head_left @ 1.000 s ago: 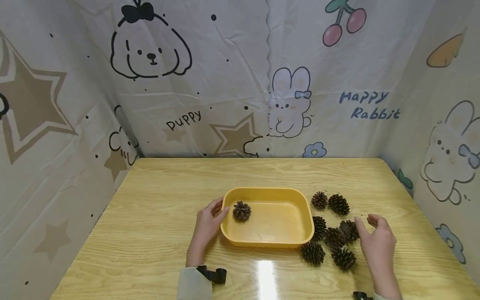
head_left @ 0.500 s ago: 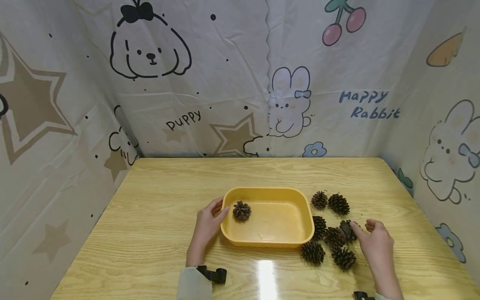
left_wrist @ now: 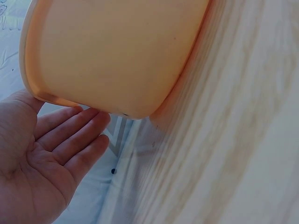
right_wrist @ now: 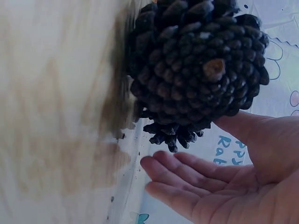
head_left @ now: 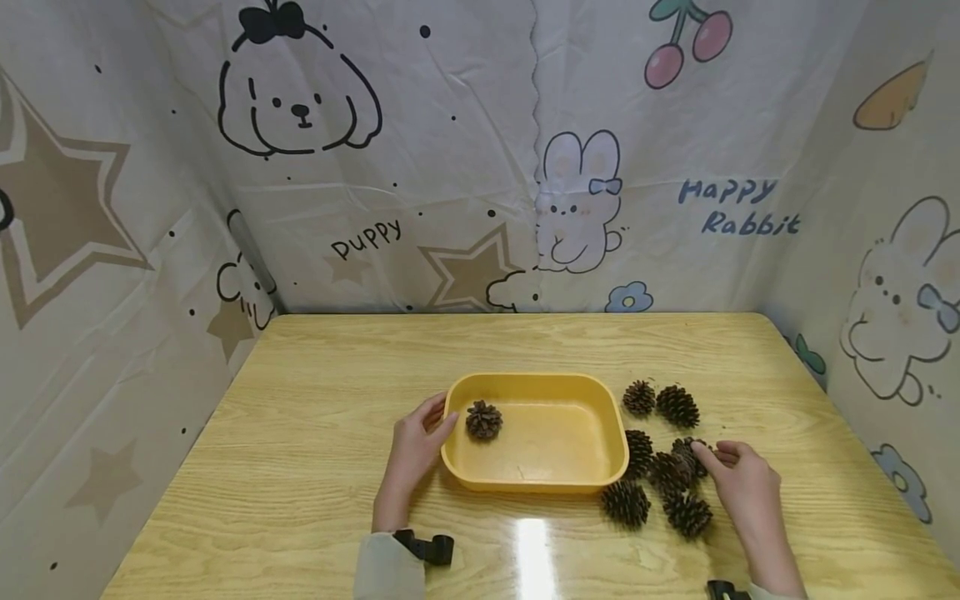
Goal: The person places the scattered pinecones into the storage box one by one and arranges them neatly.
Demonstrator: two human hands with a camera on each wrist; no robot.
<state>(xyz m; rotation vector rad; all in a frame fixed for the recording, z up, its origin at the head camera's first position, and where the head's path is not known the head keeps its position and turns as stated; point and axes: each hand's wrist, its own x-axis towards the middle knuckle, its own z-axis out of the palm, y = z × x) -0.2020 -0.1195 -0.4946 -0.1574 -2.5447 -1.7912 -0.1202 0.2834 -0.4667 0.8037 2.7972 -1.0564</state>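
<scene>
A yellow plastic bin (head_left: 536, 486) sits mid-table with one brown pine cone (head_left: 483, 421) inside, near its left end. My left hand (head_left: 415, 439) is at that end: the thumb lies at the rim, and the nearly straight fingers reach along the outer wall, as the left wrist view shows. To the right of the bin, my right hand (head_left: 744, 483) is beside a pine cone (head_left: 684, 452), thumb tip right at its scales. In the right wrist view a large pine cone (right_wrist: 196, 65) hides the thumb's tip, while the extended fingers stand apart below it.
Several other pine cones lie around: a pair (head_left: 677, 406) farther back, more close to the bin's right wall, and one (head_left: 687, 515) nearer the front. The wooden table (head_left: 322, 400) ends at a printed cloth backdrop (head_left: 480, 167).
My right hand has moved left, bringing its thumb onto the pine cone, which has shifted slightly left. My left hand and the bin stay in place.
</scene>
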